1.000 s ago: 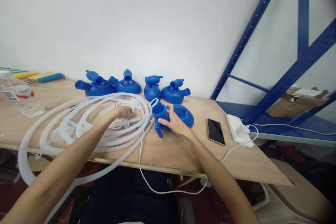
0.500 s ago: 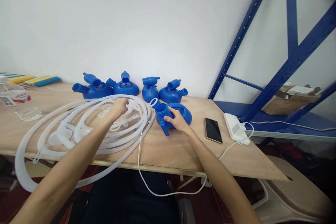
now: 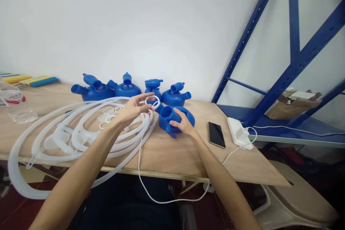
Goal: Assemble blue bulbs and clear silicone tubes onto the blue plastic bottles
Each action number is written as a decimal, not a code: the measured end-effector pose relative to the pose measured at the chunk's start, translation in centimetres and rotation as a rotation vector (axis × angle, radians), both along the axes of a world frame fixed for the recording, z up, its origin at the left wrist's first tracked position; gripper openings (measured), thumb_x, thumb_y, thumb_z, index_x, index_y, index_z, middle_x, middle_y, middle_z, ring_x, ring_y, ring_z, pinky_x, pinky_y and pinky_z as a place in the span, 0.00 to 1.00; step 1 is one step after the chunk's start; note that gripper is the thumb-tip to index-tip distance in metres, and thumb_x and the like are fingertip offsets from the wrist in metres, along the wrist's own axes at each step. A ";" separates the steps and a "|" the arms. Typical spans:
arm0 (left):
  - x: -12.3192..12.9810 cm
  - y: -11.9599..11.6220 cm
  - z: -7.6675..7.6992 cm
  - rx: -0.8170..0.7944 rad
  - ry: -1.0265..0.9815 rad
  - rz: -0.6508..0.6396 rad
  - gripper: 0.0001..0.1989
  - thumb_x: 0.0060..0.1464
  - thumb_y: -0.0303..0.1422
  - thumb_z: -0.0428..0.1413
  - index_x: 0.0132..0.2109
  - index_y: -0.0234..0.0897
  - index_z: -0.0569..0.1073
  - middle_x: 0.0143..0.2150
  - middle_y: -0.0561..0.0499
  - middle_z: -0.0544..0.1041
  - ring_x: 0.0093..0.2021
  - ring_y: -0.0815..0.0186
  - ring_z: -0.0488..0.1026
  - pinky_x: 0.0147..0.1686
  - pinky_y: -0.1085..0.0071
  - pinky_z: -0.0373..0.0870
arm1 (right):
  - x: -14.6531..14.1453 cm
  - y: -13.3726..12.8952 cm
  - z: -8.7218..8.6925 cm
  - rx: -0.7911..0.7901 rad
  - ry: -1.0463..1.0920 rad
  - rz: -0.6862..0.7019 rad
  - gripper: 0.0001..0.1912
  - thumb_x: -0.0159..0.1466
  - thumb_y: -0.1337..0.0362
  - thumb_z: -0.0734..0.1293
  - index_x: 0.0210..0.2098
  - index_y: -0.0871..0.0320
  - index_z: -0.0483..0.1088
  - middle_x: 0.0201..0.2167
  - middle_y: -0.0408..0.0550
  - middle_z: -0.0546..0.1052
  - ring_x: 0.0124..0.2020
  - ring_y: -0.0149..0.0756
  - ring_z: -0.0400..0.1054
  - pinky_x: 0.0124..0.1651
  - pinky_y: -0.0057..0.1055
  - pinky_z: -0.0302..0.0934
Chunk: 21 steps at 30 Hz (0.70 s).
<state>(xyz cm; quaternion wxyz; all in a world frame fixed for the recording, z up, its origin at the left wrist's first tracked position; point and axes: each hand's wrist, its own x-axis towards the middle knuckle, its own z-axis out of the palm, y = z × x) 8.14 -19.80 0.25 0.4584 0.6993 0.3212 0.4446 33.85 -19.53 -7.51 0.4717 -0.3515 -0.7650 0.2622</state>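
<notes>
Since the earlier frame, our left hand (image 3: 133, 107) has swung from above the coiled tubing across to the blue vessel at our right hand (image 3: 184, 124); as we judge it, that brings a small part close to the vessel for the work in hand. Largest first, we have the wooden table (image 3: 161, 156), then the pale coiled tubing (image 3: 76, 132), which spills over its front edge at the left. Four standing vessels (image 3: 175, 99) line the back edge. Nearer the front edge sits the blue vessel (image 3: 174, 115), its neck wrapped by our right grip. A phone (image 3: 216, 134) lies near the table's right end. Smallest is the white ring (image 3: 151, 97), apparently pinched narrowly in our left grip; a second ring (image 3: 159, 104) overlaps it in view, and we cannot tell whether they touch.
</notes>
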 end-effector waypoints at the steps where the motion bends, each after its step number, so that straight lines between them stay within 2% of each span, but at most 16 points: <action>1: 0.0 0.0 -0.2 -0.017 0.020 -0.020 0.35 0.52 0.39 0.64 0.65 0.32 0.70 0.58 0.38 0.76 0.40 0.60 0.79 0.37 0.65 0.76 | 0.0 0.0 0.0 0.000 -0.010 0.001 0.34 0.58 0.40 0.74 0.52 0.60 0.74 0.52 0.56 0.78 0.55 0.52 0.72 0.63 0.48 0.62; 3: 0.4 -0.3 -0.8 0.004 0.126 -0.045 0.32 0.55 0.41 0.61 0.65 0.33 0.71 0.57 0.39 0.77 0.42 0.58 0.78 0.39 0.62 0.76 | -0.3 -0.2 -0.1 -0.006 -0.017 0.005 0.34 0.58 0.40 0.74 0.53 0.60 0.74 0.53 0.56 0.78 0.54 0.52 0.72 0.62 0.48 0.63; 5: 1.1 -1.0 -1.4 0.102 0.252 -0.025 0.28 0.60 0.43 0.57 0.63 0.37 0.72 0.58 0.41 0.76 0.49 0.55 0.77 0.48 0.58 0.75 | -0.7 -0.4 -0.1 -0.002 -0.019 0.004 0.34 0.58 0.42 0.75 0.54 0.59 0.74 0.53 0.55 0.78 0.54 0.52 0.73 0.61 0.48 0.63; 7: 2.0 -1.7 -2.2 0.207 0.322 0.006 0.23 0.65 0.44 0.51 0.61 0.39 0.74 0.60 0.44 0.75 0.57 0.53 0.73 0.59 0.55 0.70 | -1.2 -0.6 -0.2 0.006 -0.040 0.006 0.34 0.57 0.44 0.76 0.54 0.59 0.75 0.52 0.54 0.79 0.53 0.51 0.73 0.60 0.47 0.63; 9: 2.9 -2.1 -3.1 0.277 0.337 0.024 0.22 0.68 0.44 0.45 0.58 0.39 0.73 0.59 0.44 0.76 0.61 0.53 0.70 0.65 0.55 0.64 | -1.6 -0.8 -0.3 0.004 -0.065 0.016 0.32 0.56 0.45 0.77 0.53 0.59 0.76 0.50 0.53 0.80 0.50 0.50 0.74 0.58 0.45 0.65; 11: 3.6 -2.3 -4.0 0.321 0.324 0.065 0.21 0.68 0.42 0.43 0.58 0.37 0.72 0.59 0.43 0.75 0.60 0.53 0.71 0.65 0.55 0.65 | -1.8 -0.9 -0.5 -0.033 -0.051 0.035 0.31 0.56 0.45 0.77 0.51 0.59 0.77 0.47 0.51 0.81 0.47 0.48 0.74 0.55 0.43 0.66; 14: 4.1 -2.3 -5.0 0.287 0.267 0.141 0.23 0.69 0.45 0.43 0.60 0.37 0.68 0.59 0.41 0.74 0.50 0.55 0.76 0.50 0.59 0.75 | -1.8 -0.8 -0.6 -0.132 0.034 0.068 0.31 0.57 0.41 0.74 0.49 0.59 0.77 0.42 0.49 0.80 0.41 0.44 0.74 0.48 0.39 0.68; 16: 4.0 -2.1 -5.3 0.247 0.254 0.147 0.24 0.68 0.48 0.44 0.61 0.38 0.65 0.56 0.42 0.76 0.42 0.57 0.78 0.42 0.61 0.77 | -1.7 -0.8 -0.6 -0.155 0.074 0.075 0.30 0.57 0.40 0.74 0.46 0.60 0.77 0.39 0.48 0.79 0.39 0.43 0.73 0.46 0.37 0.68; 18: 3.7 -2.0 -5.4 0.276 0.304 0.135 0.25 0.68 0.49 0.45 0.61 0.37 0.65 0.54 0.41 0.77 0.43 0.56 0.79 0.47 0.58 0.76 | -1.6 -0.8 -0.5 -0.147 0.077 0.082 0.29 0.57 0.42 0.74 0.45 0.59 0.77 0.39 0.47 0.78 0.39 0.42 0.72 0.47 0.36 0.67; 21: 3.1 -1.7 -5.3 0.397 0.403 0.097 0.25 0.69 0.45 0.42 0.63 0.35 0.66 0.60 0.38 0.75 0.58 0.48 0.75 0.60 0.51 0.68 | -1.8 -0.9 -0.5 -0.187 0.081 0.112 0.27 0.56 0.42 0.75 0.42 0.59 0.77 0.35 0.45 0.77 0.36 0.39 0.70 0.44 0.34 0.66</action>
